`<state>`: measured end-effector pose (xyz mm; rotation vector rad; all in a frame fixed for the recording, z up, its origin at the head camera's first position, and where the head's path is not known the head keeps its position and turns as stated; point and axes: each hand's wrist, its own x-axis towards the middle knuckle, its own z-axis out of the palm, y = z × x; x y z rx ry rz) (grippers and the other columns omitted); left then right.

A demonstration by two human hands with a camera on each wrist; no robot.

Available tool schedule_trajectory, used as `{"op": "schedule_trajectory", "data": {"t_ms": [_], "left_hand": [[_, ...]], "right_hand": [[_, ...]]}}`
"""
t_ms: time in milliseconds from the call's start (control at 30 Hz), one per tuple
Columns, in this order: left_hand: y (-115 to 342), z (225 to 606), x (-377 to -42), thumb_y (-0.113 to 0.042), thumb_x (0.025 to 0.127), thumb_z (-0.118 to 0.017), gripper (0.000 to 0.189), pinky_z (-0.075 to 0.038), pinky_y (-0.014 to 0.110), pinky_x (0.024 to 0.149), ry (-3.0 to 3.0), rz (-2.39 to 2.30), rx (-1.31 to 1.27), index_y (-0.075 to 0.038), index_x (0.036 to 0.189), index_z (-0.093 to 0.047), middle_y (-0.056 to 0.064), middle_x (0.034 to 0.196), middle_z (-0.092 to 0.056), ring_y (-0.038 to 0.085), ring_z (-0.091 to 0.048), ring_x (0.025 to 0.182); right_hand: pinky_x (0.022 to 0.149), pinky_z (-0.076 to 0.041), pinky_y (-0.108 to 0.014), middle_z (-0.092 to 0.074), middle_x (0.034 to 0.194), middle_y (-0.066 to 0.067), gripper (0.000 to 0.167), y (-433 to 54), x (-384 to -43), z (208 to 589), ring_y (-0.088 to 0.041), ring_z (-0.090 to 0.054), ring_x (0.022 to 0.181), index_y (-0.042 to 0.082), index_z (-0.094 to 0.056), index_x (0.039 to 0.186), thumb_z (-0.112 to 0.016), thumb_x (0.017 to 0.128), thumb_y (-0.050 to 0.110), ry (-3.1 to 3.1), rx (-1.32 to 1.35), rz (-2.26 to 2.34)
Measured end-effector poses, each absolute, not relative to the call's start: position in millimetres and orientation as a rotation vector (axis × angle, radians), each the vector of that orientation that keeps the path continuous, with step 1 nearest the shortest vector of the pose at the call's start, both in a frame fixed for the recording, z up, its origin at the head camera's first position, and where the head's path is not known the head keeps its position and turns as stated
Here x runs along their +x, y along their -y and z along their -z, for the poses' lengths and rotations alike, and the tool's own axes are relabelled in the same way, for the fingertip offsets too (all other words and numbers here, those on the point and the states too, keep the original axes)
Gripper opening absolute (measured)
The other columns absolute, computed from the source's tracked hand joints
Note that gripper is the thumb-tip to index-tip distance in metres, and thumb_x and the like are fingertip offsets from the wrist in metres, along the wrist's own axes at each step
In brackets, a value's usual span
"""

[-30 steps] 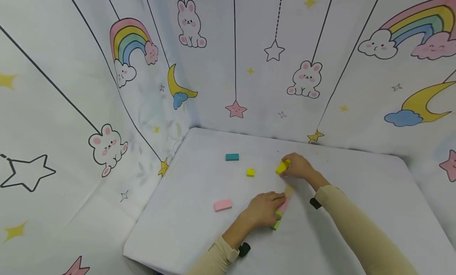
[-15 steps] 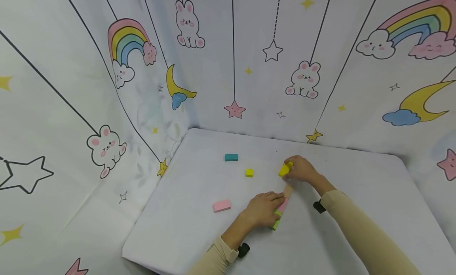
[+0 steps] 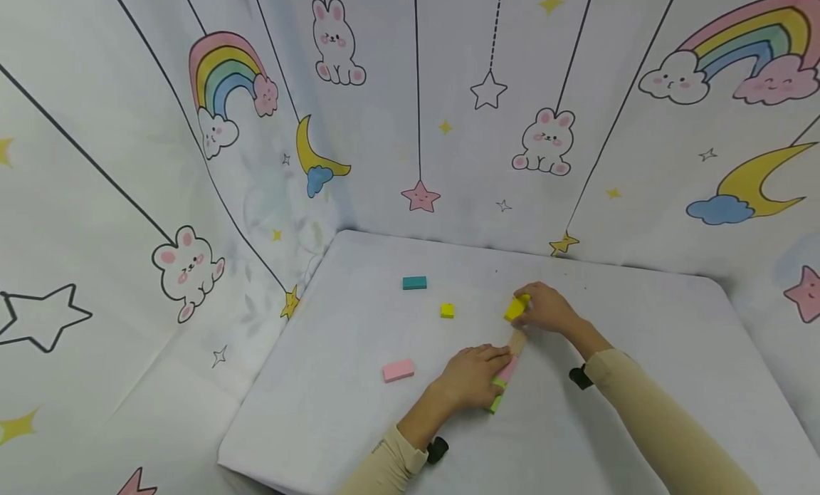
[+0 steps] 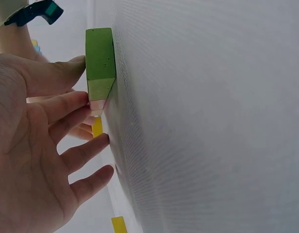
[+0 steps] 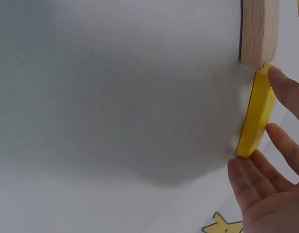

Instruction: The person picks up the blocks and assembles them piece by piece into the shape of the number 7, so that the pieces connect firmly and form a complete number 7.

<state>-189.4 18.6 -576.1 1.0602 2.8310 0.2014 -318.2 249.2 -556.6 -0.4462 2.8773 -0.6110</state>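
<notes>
A straight row of blocks lies on the white table: a light green block nearest me, then a pink block, then a bare wooden block. My left hand rests along the row's left side, thumb at the green block and the index fingertip farther up it. In the left wrist view those fingers look fairly straight. Just past the row's far end, my right hand holds a yellow block between thumb and fingers. One end of it sits right by the wooden block's end.
Off to the left lie a second pink block, a small yellow cube and a teal block. A printed cloth wall rises behind the table's far edge.
The right hand has brought the yellow block slightly right and nearer the row's far end. My left hand stays at the row.
</notes>
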Motion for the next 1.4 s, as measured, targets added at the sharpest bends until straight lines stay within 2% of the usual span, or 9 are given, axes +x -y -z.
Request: {"op": "schedule_trajectory", "data": {"t_ms": [1400], "left_hand": [[-17.4,571.0,-187.7,-0.044,0.1,-0.063,0.064,-0.037,0.032,0.119,-2.821,-0.213,1.05,-0.026,0.159,-0.046,-0.014,0.164,-0.04,0.011,-0.041,0.148]], "right_hand": [[0.104,-0.046,-0.065,-0.056,0.141,-0.03,0.06,-267.5,-298.7,552.8,-0.048,-0.054,0.128,0.0,-0.068,0.132,-0.089,0.081,0.024,-2.863,-0.517,0.631]]}}
